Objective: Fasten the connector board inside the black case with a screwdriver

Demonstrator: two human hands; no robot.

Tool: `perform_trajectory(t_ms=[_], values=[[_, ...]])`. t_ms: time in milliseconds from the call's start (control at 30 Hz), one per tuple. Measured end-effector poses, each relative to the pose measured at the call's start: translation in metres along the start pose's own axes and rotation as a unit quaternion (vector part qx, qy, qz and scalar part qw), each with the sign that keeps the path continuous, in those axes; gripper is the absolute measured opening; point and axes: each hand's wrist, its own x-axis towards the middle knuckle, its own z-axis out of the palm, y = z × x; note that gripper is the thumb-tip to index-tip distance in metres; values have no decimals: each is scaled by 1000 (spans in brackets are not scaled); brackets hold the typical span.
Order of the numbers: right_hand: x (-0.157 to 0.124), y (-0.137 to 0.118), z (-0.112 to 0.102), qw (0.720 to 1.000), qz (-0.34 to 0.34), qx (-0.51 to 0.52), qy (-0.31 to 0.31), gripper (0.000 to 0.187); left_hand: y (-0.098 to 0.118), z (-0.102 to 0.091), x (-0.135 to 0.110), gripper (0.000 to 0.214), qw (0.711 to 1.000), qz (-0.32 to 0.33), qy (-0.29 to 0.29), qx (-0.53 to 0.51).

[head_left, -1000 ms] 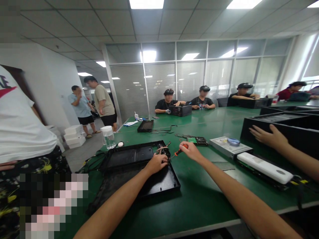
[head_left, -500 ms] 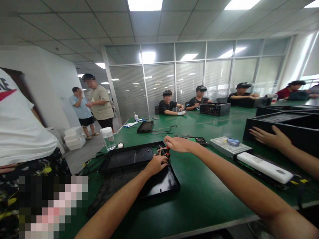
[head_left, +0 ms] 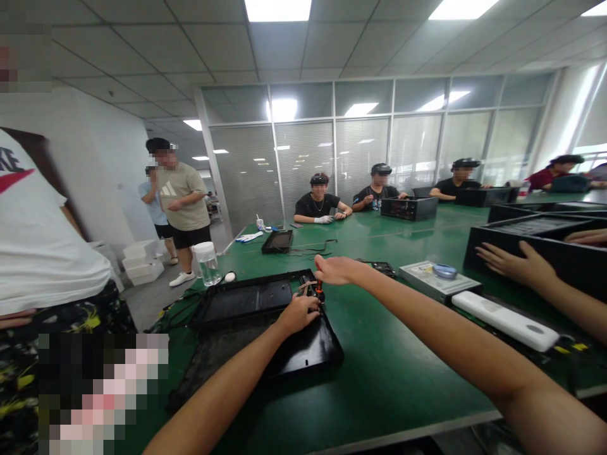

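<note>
My right hand [head_left: 336,270] is closed round the handle of a screwdriver [head_left: 319,287], which stands nearly upright with red and orange showing below the fist. Its tip is hidden behind my left fingers. Those fingers, on my left hand [head_left: 300,313], are curled at the far right corner of a flat black plastic casing [head_left: 308,354], close to the screwdriver. Whatever they pinch is covered from view. Some thin brownish wires [head_left: 307,287] show just beyond them. The casing lies on the table with its hollow side up.
A clear jar [head_left: 207,268] stands behind the casing on the green table [head_left: 393,373]. To the right lie a metal drive box [head_left: 439,283] and a long white part [head_left: 503,320]. A co-worker's hand [head_left: 521,265] touches a black computer case [head_left: 497,240]. Several people sit opposite.
My hands stay almost in place, with the right fist turned slightly on the screwdriver. Behind, a standing person has shifted, a seated person's gloved hand has moved left, and another co-worker hand shows at the right.
</note>
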Motion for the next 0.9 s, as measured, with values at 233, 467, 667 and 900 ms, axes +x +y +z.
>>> perform_trajectory(t_ms=[233,467,667,900], values=[[-4,-4,1,1000,-15,-1,12,55,2,-1,-2,21,1000,-5,-2,7],[-11,10,31,987,35,48,151,55,-3,4,-3,24,1000,4,13,26],[-32,69,123,798,146,541,223,41,-5,3,-4,26,997,44,26,56],[-27,75,154,454,230,825,246,24,4,-5,-5,15,984,146,-71,76]])
